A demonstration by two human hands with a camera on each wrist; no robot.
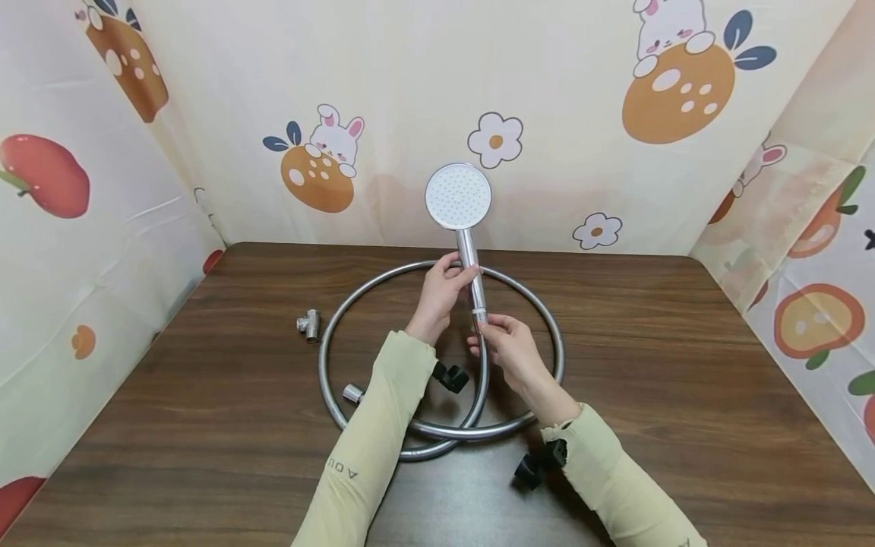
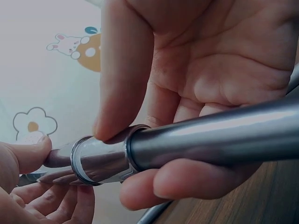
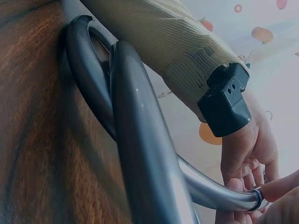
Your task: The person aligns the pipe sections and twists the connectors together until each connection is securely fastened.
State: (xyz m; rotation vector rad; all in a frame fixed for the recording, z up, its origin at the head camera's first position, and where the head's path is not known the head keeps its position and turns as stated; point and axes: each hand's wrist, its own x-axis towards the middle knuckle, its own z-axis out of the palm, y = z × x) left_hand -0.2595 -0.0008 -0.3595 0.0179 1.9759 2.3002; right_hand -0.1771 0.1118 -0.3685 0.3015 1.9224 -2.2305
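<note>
A chrome hand shower with a round white spray face (image 1: 458,196) stands tilted upright over the table. My left hand (image 1: 440,298) holds its handle (image 1: 467,247), thumb across the front. Below, my right hand (image 1: 517,353) pinches the end of a grey shower hose (image 1: 557,334) at the handle's lower end. The left wrist view shows the right thumb and fingers around the chrome end fitting (image 2: 105,161), the hose running off to the right. In the right wrist view the hose loops close to the camera, with the left hand (image 3: 247,151) beyond.
The hose lies in wide loops on the dark wooden table (image 1: 656,365), its other chrome end (image 1: 352,393) beside my left forearm. A small chrome tee-shaped fitting (image 1: 311,324) lies left of the loops. Patterned cloth (image 1: 410,91) hangs behind the table and at both sides.
</note>
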